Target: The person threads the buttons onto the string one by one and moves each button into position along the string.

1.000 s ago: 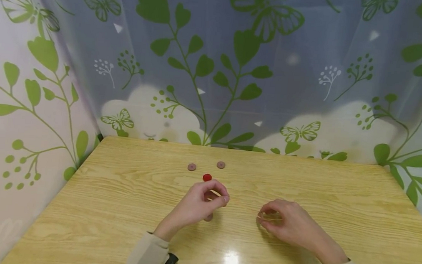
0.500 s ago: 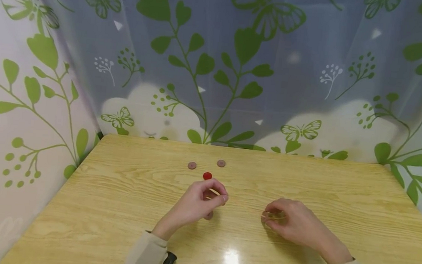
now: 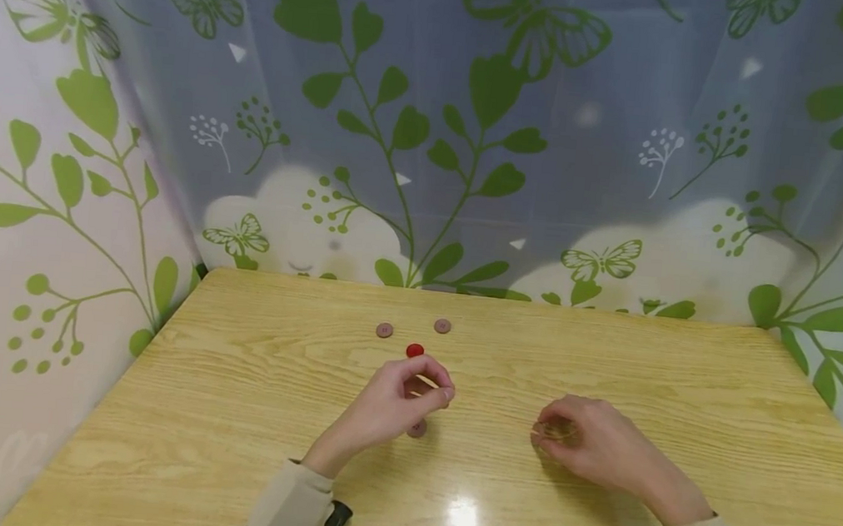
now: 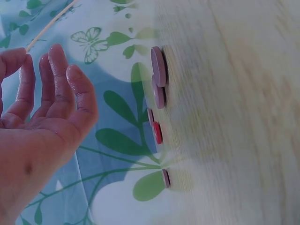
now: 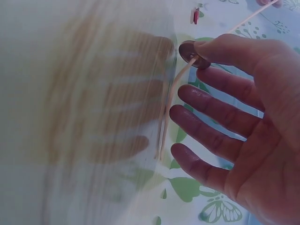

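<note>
My left hand (image 3: 388, 406) pinches a thin pale cord (image 4: 50, 23) between thumb and forefinger, its other fingers loosely curved. In the right wrist view, my right hand (image 5: 248, 117) grips a dark brown button (image 5: 186, 50) between thumb and forefinger. The cord passes through this button; one length hangs below it and another runs towards my left hand. Under and beside the left hand lies a brown button (image 3: 417, 428). Just beyond its fingers sits a red button (image 3: 415, 350), with two more brown buttons, one on the left (image 3: 384, 330) and one on the right (image 3: 442, 326).
Both hands are over a light wooden table (image 3: 266, 400). Patterned cloth (image 3: 433, 130) with leaves and butterflies hangs behind it and along both sides. A bright light reflection shows near the table's front.
My right hand has moved to the right, away from the left hand, with the button in its fingers. My left hand has stayed almost still. The buttons on the table have not moved.
</note>
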### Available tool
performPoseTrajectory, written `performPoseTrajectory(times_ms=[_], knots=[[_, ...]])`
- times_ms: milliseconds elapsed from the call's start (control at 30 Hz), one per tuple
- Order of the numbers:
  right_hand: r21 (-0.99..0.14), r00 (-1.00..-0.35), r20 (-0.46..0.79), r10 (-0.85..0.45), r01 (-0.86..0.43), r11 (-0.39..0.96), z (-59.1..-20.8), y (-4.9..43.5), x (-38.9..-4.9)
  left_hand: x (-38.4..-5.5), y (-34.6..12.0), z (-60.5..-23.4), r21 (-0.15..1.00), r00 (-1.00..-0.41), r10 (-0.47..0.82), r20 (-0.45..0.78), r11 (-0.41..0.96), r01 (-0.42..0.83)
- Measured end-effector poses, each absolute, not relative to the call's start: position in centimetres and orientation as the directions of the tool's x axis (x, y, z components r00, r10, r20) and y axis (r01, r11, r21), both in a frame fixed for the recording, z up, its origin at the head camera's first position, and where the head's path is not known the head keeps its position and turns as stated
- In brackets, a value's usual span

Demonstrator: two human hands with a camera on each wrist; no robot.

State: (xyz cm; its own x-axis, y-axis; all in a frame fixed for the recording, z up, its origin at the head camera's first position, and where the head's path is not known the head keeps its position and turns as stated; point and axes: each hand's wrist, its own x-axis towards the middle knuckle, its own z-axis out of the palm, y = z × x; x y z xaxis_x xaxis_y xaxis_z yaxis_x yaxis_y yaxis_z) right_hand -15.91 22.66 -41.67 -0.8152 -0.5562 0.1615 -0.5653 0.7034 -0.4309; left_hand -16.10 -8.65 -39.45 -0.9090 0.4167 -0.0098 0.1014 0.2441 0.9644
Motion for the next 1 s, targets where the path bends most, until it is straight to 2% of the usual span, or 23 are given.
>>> performPoseTrajectory(times_ms=[733,1000], knots=[[-0.413,-0.824,0.178,-0.537,-0.558,0.719,-41.7,25.0,-16.0,-16.2,-8.8,-39.1,0.960,-0.908,0.420,0.010,0.250,0.126],[-0.411,-0.840,0.150,-0.521,-0.532,0.740,-41.7,25.7,-16.1,-16.1,-8.8,-38.9,0.955,-0.911,0.412,0.019,0.263,0.139]])
